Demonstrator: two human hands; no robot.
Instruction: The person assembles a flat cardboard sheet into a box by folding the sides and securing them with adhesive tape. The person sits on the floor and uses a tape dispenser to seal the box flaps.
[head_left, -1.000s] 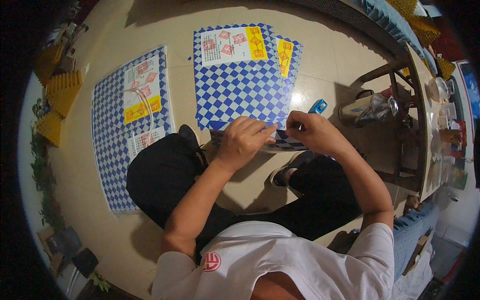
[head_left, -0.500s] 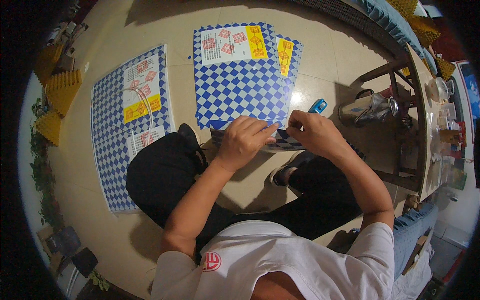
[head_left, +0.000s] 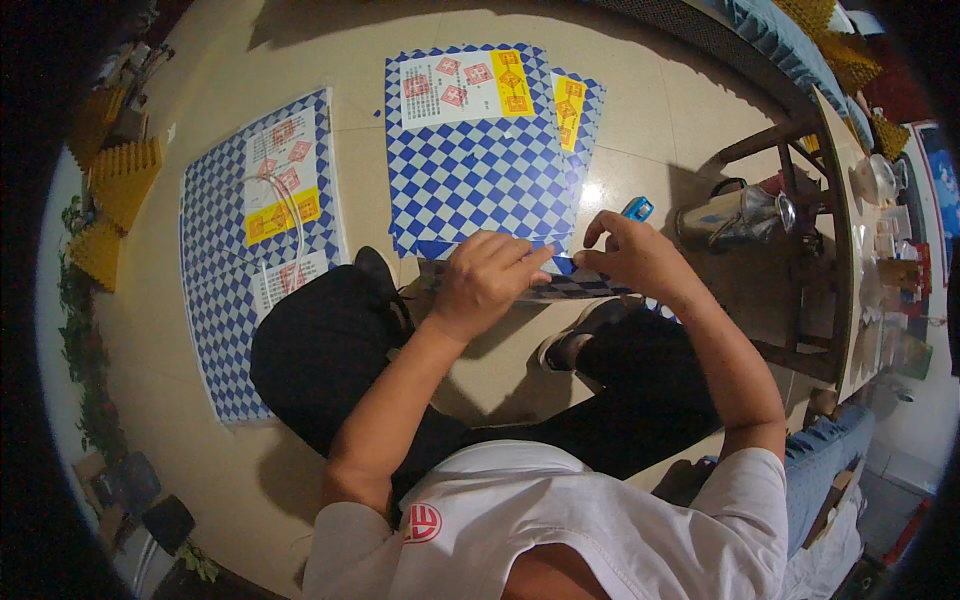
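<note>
A flat blue-and-white checkered bag [head_left: 470, 185] with a white label and a yellow strip lies on the floor before me, on top of a similar one [head_left: 568, 112]. My left hand [head_left: 490, 268] is closed on the folded near edge, its fingers on top and its thumb toward the right. Beside it, my right hand [head_left: 635, 255] touches the same edge with the thumb, its index finger raised and apart from it. Darker checkered material shows below the edge. Whatever lies under the left fingers is hidden.
Another checkered bag [head_left: 225, 350] with a white cord lies on the left. Beyond my right hand is a small blue object [head_left: 638, 208], its kind unclear. A metal jug [head_left: 722, 220] stands by a wooden table frame [head_left: 795, 250] on the right. My legs flank the work.
My right index finger and thumb have come apart from a pinch, and the thumb has moved slightly left toward the edge. The left hand has stayed nearly in place.
</note>
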